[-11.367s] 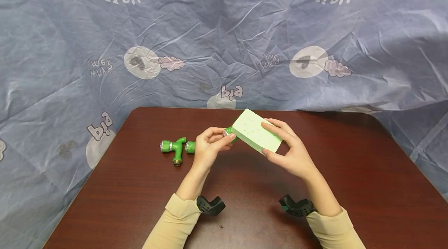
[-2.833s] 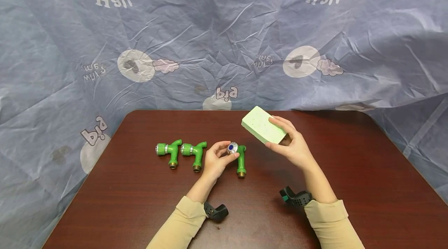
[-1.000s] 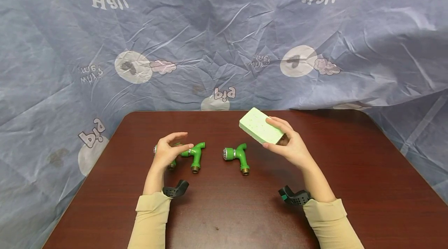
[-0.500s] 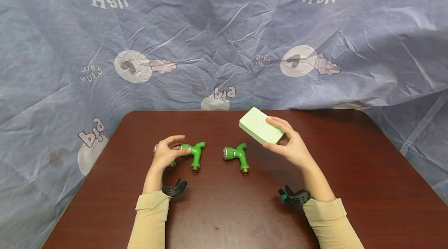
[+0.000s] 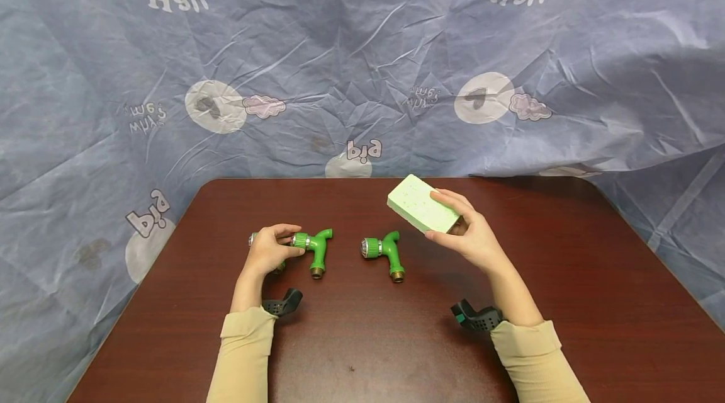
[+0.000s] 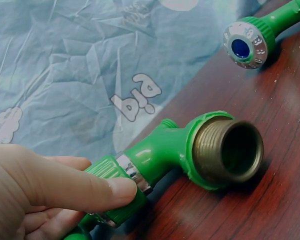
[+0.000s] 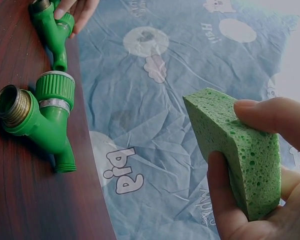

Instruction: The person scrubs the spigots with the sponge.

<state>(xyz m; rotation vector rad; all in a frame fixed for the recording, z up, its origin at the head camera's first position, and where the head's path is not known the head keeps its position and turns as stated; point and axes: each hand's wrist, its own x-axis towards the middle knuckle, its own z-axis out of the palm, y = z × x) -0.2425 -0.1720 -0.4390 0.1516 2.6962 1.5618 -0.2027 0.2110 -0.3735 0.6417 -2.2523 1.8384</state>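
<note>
Three green plastic faucets with brass threaded ends lie in a row on the dark red-brown table (image 5: pixel 396 340). My left hand (image 5: pixel 269 252) pinches the knob of the middle faucet (image 5: pixel 317 250) between thumb (image 6: pixel 90 187) and fingers, close up on the middle faucet (image 6: pixel 210 150). The leftmost faucet (image 5: pixel 251 239) is mostly hidden under that hand. Apart from both hands lies the right faucet (image 5: pixel 386 252), seen again as the right faucet (image 7: pixel 40 115). My right hand (image 5: pixel 470 242) grips a pale green sponge (image 5: pixel 421 203) above the table; the sponge (image 7: pixel 235 150) sits between thumb and fingers.
A crumpled blue printed sheet (image 5: pixel 362 63) hangs behind the table and drapes round its sides. Black wrist camera mounts (image 5: pixel 280 305) sit below both wrists. The table's rounded far edge runs just behind the sponge.
My left hand let go of the right faucet, moved left over the other two, and has closed its thumb and fingers on the middle faucet's knob. The right hand with the sponge has barely moved.
</note>
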